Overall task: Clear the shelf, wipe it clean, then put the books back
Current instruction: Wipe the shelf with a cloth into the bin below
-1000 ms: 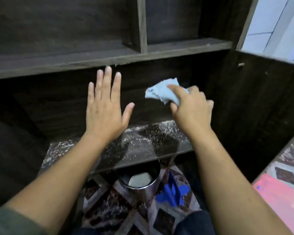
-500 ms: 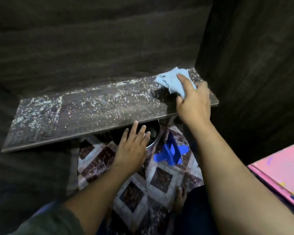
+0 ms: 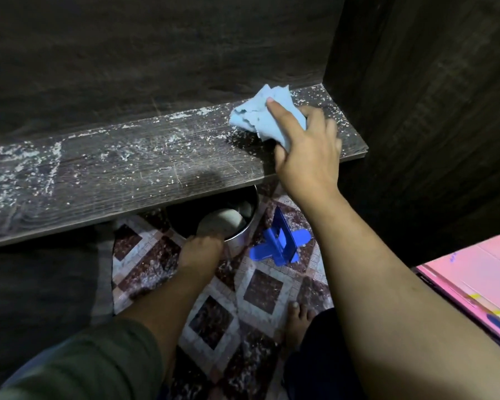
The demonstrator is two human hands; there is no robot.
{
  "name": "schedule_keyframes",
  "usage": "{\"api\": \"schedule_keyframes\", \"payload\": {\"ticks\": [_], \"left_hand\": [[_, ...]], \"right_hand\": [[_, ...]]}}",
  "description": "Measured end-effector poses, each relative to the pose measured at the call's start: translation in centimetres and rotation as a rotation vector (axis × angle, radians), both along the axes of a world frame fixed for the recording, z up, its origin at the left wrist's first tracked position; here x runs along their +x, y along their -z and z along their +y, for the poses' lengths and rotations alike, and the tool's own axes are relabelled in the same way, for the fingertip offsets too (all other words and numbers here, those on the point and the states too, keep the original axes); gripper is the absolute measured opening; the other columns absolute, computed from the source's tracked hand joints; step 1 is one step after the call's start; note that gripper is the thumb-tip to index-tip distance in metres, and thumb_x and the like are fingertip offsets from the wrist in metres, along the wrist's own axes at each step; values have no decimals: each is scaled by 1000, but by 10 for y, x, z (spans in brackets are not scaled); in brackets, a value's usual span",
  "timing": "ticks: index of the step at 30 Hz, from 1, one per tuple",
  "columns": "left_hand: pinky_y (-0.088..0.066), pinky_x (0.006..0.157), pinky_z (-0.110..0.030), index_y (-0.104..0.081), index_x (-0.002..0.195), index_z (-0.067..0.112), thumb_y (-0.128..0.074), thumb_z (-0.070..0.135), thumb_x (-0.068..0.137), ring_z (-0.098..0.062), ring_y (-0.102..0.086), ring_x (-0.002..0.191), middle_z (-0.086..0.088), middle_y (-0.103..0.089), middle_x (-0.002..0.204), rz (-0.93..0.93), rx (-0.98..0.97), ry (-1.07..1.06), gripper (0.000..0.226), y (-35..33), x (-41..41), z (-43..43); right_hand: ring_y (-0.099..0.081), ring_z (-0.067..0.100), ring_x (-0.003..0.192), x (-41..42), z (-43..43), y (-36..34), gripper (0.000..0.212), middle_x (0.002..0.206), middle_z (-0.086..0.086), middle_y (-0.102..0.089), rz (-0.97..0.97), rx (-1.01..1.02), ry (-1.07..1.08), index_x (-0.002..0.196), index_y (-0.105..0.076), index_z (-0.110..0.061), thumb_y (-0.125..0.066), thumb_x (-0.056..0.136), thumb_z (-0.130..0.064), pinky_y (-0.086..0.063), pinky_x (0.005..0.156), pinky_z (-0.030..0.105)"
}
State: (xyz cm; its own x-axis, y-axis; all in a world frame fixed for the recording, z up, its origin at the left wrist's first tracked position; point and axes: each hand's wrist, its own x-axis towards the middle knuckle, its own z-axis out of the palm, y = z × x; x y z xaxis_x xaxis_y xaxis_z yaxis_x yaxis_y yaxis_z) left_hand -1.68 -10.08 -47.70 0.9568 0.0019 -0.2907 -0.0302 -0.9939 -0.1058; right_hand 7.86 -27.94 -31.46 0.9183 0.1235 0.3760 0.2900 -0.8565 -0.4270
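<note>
Under the front edge of the dusty shelf a steel pot and a blue plastic piece stand on the patterned floor. The left hand meets the pot's rim, but I cannot tell whether it is gripping. The shelf runs left to right. Near its back right corner the right hand clutches a crumpled blue cloth, whose corners point at the back wall.

Lt-blue cloth, dk-brown white-speckled shelf, pink book.

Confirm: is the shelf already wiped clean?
No: white dust speckles the shelf along its length; the right hand holds the blue cloth at its right end.
</note>
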Motion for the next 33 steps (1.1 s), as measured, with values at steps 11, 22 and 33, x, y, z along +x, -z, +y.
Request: {"api": "schedule_keyframes", "payload": {"ticks": [11,22,33], "left_hand": [[-44,41,-28,-62,68,10,-42,13,63,-27,-56,51,-7,-53,60,-272,-49,239,20,-46,-11,-22],[-45,55,-32,-60,81,13,-30,11,66,-26,-59,68,-6,-56,76,-342,-73,257,34,-139,-69,-25],[-31,86,-33,-45,117,23,-41,11,92,-21,-42,112,1,-47,113,-190,-269,167,28,-122,-35,-21]], "right_hand": [[-50,28,94,1,-8,-10,57,118,9,-40,113,254,-37,136,-49,-35,-57,83,-15,-45,90,41],[-53,35,112,-6,-18,-21,45,141,6,-35,107,100,98,131,-53,-39,-55,90,-20,-46,89,43],[-47,35,120,17,-27,9,37,140,11,-37,73,42,198,132,-55,-34,-45,98,-45,-44,92,45]]}}
